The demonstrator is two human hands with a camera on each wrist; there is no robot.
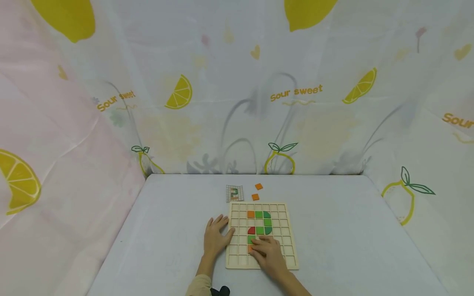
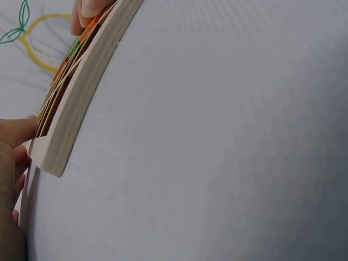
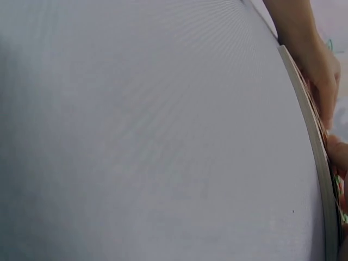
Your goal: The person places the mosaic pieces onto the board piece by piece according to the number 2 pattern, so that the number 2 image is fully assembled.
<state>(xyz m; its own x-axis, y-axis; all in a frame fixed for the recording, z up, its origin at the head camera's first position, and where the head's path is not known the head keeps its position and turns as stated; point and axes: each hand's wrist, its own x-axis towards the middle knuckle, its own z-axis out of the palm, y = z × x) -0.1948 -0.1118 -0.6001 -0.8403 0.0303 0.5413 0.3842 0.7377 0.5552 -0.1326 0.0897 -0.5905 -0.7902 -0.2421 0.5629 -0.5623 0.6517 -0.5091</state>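
In the head view a wooden grid board (image 1: 290, 238) lies on the table. Coloured tiles sit in its cells: an orange square (image 1: 250, 214), green squares (image 1: 259, 214), dark green rounded pieces (image 1: 266, 214) and a red rounded piece (image 1: 252, 230). My left hand (image 1: 215, 238) rests at the board's left edge, thumb on the rim and fingers extended. Over the lower middle of the board, my right hand (image 1: 269, 255) has thumb and forefinger about another orange square tile (image 1: 250, 248), just below a green square. The hand partly covers this tile and the cells beside it.
Beyond the board lie a small gridded pattern card (image 1: 235, 193) and two loose orange tiles (image 1: 255, 197). The white table (image 1: 344, 230) meets lemon-printed cloth walls (image 1: 237, 123). A black object (image 1: 221, 291) shows near the left sleeve (image 1: 200, 285).
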